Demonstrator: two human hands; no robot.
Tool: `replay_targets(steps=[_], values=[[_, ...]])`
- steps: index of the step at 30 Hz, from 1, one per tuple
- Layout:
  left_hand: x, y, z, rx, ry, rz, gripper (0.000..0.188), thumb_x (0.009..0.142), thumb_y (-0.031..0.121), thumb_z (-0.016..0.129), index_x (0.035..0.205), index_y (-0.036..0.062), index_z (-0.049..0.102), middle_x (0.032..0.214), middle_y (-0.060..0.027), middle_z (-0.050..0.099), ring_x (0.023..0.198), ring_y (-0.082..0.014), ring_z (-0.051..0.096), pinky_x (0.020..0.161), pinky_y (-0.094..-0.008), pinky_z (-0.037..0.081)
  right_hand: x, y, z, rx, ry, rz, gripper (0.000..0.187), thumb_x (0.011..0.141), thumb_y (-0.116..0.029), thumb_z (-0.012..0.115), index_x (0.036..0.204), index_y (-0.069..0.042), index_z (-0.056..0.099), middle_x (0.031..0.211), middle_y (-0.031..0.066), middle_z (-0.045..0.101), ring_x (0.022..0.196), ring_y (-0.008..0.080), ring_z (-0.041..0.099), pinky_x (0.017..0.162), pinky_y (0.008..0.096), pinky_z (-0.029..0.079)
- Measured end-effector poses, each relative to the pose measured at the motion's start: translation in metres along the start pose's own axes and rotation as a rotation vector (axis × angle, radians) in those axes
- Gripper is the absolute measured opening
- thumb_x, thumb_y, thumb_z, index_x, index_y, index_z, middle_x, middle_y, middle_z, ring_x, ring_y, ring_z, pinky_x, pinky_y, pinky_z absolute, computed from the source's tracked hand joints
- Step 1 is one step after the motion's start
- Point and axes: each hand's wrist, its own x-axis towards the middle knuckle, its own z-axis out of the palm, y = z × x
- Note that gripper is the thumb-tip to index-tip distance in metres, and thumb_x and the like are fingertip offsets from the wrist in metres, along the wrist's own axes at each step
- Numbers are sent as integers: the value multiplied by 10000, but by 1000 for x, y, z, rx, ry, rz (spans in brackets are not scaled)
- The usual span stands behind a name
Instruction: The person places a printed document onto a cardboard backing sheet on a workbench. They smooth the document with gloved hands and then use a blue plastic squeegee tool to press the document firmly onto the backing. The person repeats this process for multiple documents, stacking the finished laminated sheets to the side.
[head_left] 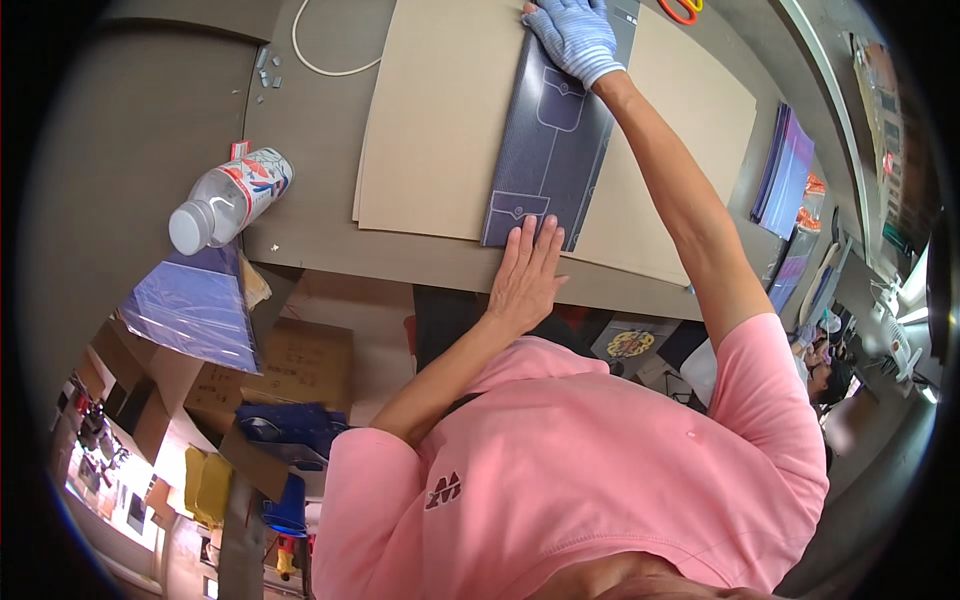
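Note:
A long dark blue folded card panel (545, 160), printed with white outlines of pockets, lies over large beige cardboard sheets (430, 120). My bare left hand (527, 275) rests on the panel's near end, its fingers stretched out flat. Toward the far end, my right hand (580, 40) presses on the panel in a blue-and-white knitted glove. Its thumb tip is bare and points left; the picture's top edge cuts off part of the fingers. The beige sheets extend on both sides of the panel.
A clear plastic bottle (232, 198) lies on the grey table at left, near a white cable (318, 68). Orange-handled scissors (680, 10) are at the far edge. Purple-blue packs (785, 170) stand at right. A cardboard box (300, 365) sits below the table.

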Motion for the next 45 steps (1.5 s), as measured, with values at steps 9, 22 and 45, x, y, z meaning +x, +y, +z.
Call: replay_targets(steps=[9, 22, 45], values=[[93, -33, -22, 187, 275, -249, 764, 862, 355, 585, 1407, -74, 266, 1503, -238, 192, 1395, -390, 177, 1127, -517, 137, -3, 13, 21, -50, 81, -41, 589, 902, -450, 467, 1383, -119, 396, 1466, 131, 319, 1366, 342, 260, 1092, 545, 178], [93, -34, -21, 224, 209, -281, 740, 874, 419, 528, 1369, -91, 323, 1455, -278, 271, 1361, -430, 236, 1115, -523, 173, -56, -33, -14, 50, -266, -27, 996, 710, -653, 616, 1456, -108, 246, 1496, 209, 187, 1389, 432, 132, 1092, 597, 68], [10, -51, -17, -31, 562, 53, 235, 714, -65, 538, 920, -22, 642, 1115, -145, 634, 1112, -308, 577, 1018, -518, 378, -95, -74, 16, -1, -8, -237, 607, 877, -401, 533, 1381, -100, 380, 1440, 156, 335, 1340, 358, 290, 1085, 560, 173]])
